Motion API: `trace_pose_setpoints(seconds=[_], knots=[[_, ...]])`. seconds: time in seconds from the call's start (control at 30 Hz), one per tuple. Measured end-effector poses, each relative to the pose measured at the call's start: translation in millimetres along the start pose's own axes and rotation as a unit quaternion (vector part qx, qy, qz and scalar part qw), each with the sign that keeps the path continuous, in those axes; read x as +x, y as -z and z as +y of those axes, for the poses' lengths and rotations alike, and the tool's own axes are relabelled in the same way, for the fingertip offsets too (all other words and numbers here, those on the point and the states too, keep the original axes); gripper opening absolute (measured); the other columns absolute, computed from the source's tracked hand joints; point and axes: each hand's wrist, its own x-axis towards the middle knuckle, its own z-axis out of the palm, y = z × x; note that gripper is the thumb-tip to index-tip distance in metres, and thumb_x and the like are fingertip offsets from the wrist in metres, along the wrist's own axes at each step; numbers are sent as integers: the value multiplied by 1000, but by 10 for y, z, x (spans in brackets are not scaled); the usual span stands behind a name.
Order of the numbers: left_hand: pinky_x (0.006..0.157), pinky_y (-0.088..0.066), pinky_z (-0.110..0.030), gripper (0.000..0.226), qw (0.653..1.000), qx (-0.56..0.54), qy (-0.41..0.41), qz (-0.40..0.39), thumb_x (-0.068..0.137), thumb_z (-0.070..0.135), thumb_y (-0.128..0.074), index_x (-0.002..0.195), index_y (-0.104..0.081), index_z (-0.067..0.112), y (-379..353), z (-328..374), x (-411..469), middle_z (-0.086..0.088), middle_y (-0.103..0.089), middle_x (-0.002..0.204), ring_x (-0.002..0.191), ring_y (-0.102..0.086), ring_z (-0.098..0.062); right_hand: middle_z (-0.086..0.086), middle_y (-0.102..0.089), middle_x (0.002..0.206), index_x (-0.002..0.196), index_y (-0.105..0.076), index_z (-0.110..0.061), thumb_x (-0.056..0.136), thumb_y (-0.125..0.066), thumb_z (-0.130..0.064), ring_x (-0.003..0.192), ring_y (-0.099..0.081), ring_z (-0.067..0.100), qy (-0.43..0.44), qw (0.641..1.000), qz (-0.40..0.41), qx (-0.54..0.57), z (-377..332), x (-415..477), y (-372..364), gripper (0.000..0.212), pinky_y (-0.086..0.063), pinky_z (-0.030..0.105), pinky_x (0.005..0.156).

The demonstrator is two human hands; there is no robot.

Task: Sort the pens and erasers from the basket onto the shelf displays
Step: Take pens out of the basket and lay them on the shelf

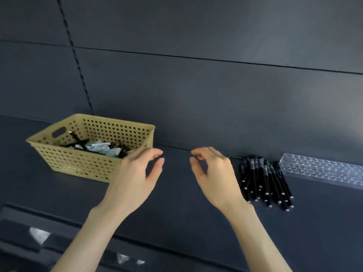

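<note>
A tan perforated basket (59,154) stands on the dark shelf at the left, holding black pens (78,141) and pale wrapped erasers (98,147). Several black pens (265,179) lie in a pile on the shelf at the right. Beside them is a clear acrylic pen holder (322,169) with rows of holes. My left hand (135,177) hovers just right of the basket, fingers loosely curled, holding nothing. My right hand (214,175) hovers left of the pen pile, also loosely curled and holding nothing.
The dark shelf surface (176,203) runs the full width, backed by a dark panelled wall (196,85). A lower shelf level with a few small white tags (39,234) shows at the bottom left.
</note>
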Motion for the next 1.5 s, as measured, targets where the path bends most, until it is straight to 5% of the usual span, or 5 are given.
trace_pose_setpoints(seconds=[0.5, 0.67, 0.8, 1.13, 1.5], knots=[[85, -51, -38, 27, 999, 15, -30, -32, 92, 31, -56, 111, -65, 14, 931, -1620, 439, 5, -64, 105, 96, -62, -15, -1, -63, 105, 111, -63, -12, 93, -53, -20, 89, -61, 20, 41, 998, -36, -26, -1042, 762, -1224, 22, -51, 40, 77], [68, -45, -21, 28, 996, 0, -25, -86, 90, 28, -58, 114, -64, 16, 946, -1933, 740, 9, -61, 109, 71, -54, 13, -1, -64, 110, 113, -62, -14, 94, -52, -24, 95, -62, 19, 51, 993, -96, -39, -1037, 1110, -1508, 24, -51, 38, 81], [94, -41, -21, 34, 987, 16, 0, -162, 90, 35, -57, 122, -59, 24, 914, -2191, 1020, 17, -56, 120, 105, -53, 5, -3, -63, 109, 111, -61, -19, 94, -51, -30, 98, -61, 19, 67, 983, -164, -52, -1037, 1364, -1716, 23, -50, 37, 84], [99, -40, -29, 61, 869, 146, -2, -472, 91, 57, -44, 137, -42, 16, 554, -2654, 1407, 1, -45, 136, 120, -46, -16, 5, -64, 108, 110, -58, -13, 92, -53, -36, 98, -60, 21, -70, 931, -344, -105, -1023, 1668, -1975, 29, -49, 39, 88], [78, -38, -27, 50, 833, 85, 58, -544, 96, 49, -42, 123, -48, 7, 402, -2852, 1535, -9, -54, 122, 102, -53, -21, -12, -51, 71, 67, -47, -28, 92, -58, -28, 74, -49, 5, -353, 865, -349, 67, -1034, 1782, -2258, 27, -35, 17, 59]])
